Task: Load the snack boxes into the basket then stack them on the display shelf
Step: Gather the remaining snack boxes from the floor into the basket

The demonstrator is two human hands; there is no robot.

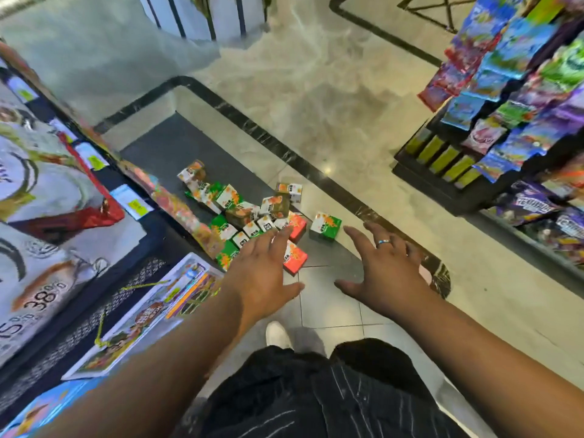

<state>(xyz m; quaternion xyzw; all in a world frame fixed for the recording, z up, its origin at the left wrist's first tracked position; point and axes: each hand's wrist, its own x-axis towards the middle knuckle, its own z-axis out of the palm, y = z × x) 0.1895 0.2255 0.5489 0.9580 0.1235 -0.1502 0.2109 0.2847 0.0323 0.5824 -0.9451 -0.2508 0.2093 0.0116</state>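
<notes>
A loose heap of snack boxes (pixel 246 213) lies on the floor (pixel 316 90), on a dark grey patch (pixel 196 143) at the foot of the display shelf (pixel 151 229) on the left. The boxes are small and mostly white with green, orange or red sides, and they are tumbled at all angles, some upright and some on their sides. One green box (pixel 326 226) stands alone just to the right of the heap. Two red boxes (pixel 295 257) lie at the heap's near right edge.

The left hand (pixel 262 273) reaches out palm down over the near edge of the heap, fingers straight and slightly spread, gripping nothing. Its fingertips overlap the boxes in this view, but I cannot tell whether they touch them. The right hand (pixel 385 270) is stretched out beside it, also palm down, with the fingers fanned wide and the thumb out to the left. It holds nothing, and its fingertips are near the lone green box but apart from it. A ring (pixel 384 242) sits on one finger.

Price tags (pixel 132 202) line the shelf edges on the left. A flat printed pack (pixel 142 314) rests on black mesh at near left. On the right, a rack (pixel 442 184) carries rows of bright hanging packets (pixel 505 74). A white shoe (pixel 277 335) shows below the hands
</notes>
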